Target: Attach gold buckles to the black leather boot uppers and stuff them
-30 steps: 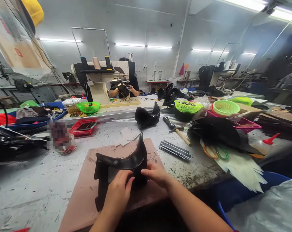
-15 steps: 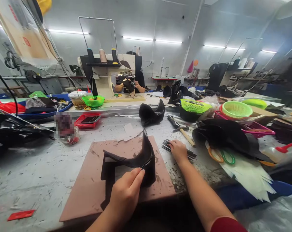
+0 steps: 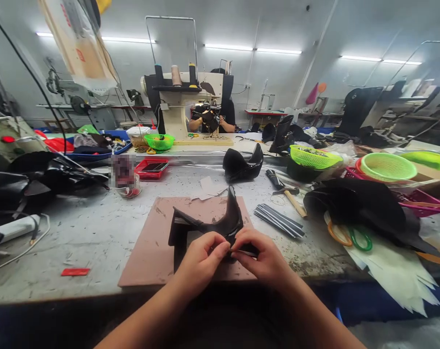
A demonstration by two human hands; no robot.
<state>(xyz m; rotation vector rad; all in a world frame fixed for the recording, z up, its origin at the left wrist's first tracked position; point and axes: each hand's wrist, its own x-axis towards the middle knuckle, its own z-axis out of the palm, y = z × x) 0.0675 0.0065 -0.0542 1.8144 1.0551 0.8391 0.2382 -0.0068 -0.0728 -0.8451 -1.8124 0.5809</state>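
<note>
A black boot upper (image 3: 220, 223) rests on a pinkish-brown board (image 3: 143, 257) in front of me. At its near right edge my left hand (image 3: 201, 259) pinches, thumb against forefinger. My right hand (image 3: 263, 257) meets it there, also closed in a pinch, fingertips nearly touching the left ones. A dark strip shows in part under the right fingers; the hands cover most of it and the gripped edge. Right of the board lies a fanned pile of black strips with white lines (image 3: 280, 220).
Beyond the board stands another black boot upper (image 3: 243, 163). A hammer (image 3: 294, 202) lies right of it, with scissors (image 3: 350, 237) nearer me under black pieces. A jar (image 3: 128, 186) and red tray (image 3: 152, 167) stand left. Across the bench a person works at a sewing machine (image 3: 176, 114).
My right hand has left the strip pile and come over to the boot upper beside my left hand, with a dark strip. The view has shifted left.
</note>
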